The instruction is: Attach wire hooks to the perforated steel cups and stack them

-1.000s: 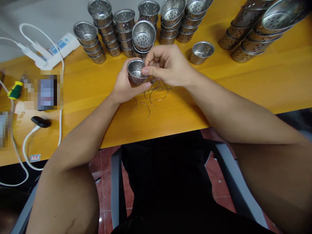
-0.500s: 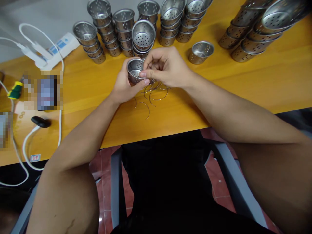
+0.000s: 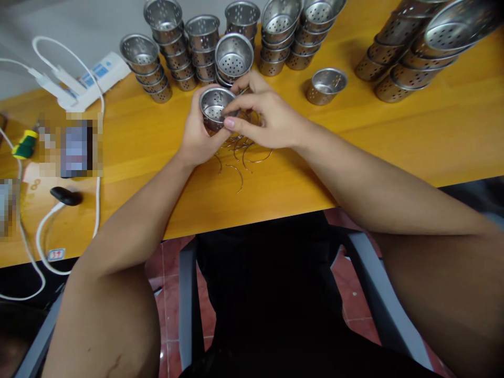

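Note:
A perforated metal cup [image 3: 214, 111] rests in my left hand [image 3: 197, 131], tilted with its mouth toward me. My left fingers and thumb wrap around its outside. At the cup's right rim is my right hand [image 3: 263, 113], thumb and fingers pinched together, with fingertips reaching over the edge into the cup. A thin wire [image 3: 242, 91] shows by these fingers and seems to be held in them, though most of it is hidden. Several loose curved wires [image 3: 258, 160] lie on the table just below both hands.
Stacks of perforated metal cups [image 3: 151, 65] line the back of the wooden table [image 3: 299, 178], with taller stacks [image 3: 401, 73] at right. A single cup [image 3: 326, 86] stands apart. Left are a power strip [image 3: 104, 76], white cables, a screwdriver [image 3: 25, 145] and a black object [image 3: 66, 196].
The held cup has moved slightly left and up, with its mouth turned more into view. My right hand has shifted slightly, and its fingertips now reach farther over the rim.

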`<action>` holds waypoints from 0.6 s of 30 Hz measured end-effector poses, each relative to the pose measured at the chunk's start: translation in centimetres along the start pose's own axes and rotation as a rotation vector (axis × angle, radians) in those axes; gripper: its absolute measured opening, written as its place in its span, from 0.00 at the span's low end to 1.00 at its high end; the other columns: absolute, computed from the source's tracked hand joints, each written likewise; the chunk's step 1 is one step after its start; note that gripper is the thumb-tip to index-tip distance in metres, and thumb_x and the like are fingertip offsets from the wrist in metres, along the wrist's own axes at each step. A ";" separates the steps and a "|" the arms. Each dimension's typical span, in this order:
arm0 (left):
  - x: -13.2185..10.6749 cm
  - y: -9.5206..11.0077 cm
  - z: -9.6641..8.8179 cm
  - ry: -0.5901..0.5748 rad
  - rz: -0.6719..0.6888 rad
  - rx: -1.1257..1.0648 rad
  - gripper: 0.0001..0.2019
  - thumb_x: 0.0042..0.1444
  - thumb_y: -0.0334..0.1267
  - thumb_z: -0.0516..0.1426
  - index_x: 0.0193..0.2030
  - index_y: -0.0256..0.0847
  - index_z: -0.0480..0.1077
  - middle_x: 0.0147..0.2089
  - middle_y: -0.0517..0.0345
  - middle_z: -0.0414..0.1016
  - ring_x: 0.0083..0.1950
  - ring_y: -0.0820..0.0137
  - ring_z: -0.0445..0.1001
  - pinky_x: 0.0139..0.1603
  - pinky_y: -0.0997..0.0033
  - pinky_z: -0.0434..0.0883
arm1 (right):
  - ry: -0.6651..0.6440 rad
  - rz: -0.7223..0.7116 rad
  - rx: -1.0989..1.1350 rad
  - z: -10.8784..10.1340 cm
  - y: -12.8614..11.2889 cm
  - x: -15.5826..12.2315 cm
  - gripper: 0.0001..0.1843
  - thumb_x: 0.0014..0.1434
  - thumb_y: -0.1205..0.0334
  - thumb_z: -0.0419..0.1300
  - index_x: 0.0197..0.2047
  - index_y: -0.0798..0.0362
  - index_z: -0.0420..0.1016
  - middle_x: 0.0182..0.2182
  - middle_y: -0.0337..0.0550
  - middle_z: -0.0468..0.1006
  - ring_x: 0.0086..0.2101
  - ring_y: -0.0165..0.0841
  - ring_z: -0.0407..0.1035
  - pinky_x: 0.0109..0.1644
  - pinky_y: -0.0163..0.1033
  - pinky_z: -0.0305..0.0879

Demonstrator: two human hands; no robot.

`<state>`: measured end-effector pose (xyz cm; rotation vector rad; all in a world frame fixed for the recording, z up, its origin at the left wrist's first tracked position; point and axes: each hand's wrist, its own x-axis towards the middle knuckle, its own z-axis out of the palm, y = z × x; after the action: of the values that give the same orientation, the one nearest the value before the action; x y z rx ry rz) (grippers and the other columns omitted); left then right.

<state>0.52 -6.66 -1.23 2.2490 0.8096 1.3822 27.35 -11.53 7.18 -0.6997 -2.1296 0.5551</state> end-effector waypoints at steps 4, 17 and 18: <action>-0.2 -0.3 0.2 -0.020 -0.006 -0.051 0.47 0.71 0.75 0.72 0.86 0.65 0.60 0.80 0.46 0.78 0.77 0.45 0.85 0.81 0.37 0.86 | -0.031 -0.007 -0.015 0.3 0.2 0.0 0.30 0.76 0.22 0.76 0.63 0.36 0.90 0.69 0.53 0.82 0.72 0.62 0.74 0.82 0.70 0.75; -0.9 0.1 -0.2 -0.170 -0.039 -0.024 0.64 0.64 0.77 0.78 0.95 0.65 0.48 0.91 0.39 0.69 0.85 0.38 0.79 0.82 0.32 0.84 | -0.276 -0.013 -0.337 -14.0 2.9 -0.6 0.60 0.57 0.54 0.93 0.88 0.46 0.78 0.70 0.54 0.80 0.63 0.54 0.82 0.74 0.57 0.80; -0.9 0.0 -0.4 -0.151 -0.040 -0.022 0.60 0.67 0.77 0.76 0.94 0.66 0.51 0.91 0.40 0.70 0.84 0.39 0.80 0.81 0.32 0.84 | -0.229 0.090 -0.405 -15.7 4.5 -1.0 0.59 0.54 0.53 0.97 0.84 0.45 0.84 0.63 0.49 0.84 0.56 0.48 0.84 0.67 0.53 0.82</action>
<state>-0.13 -7.26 -1.72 2.2757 0.7794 1.1812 41.79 -6.55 12.98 -0.9984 -2.4671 0.2579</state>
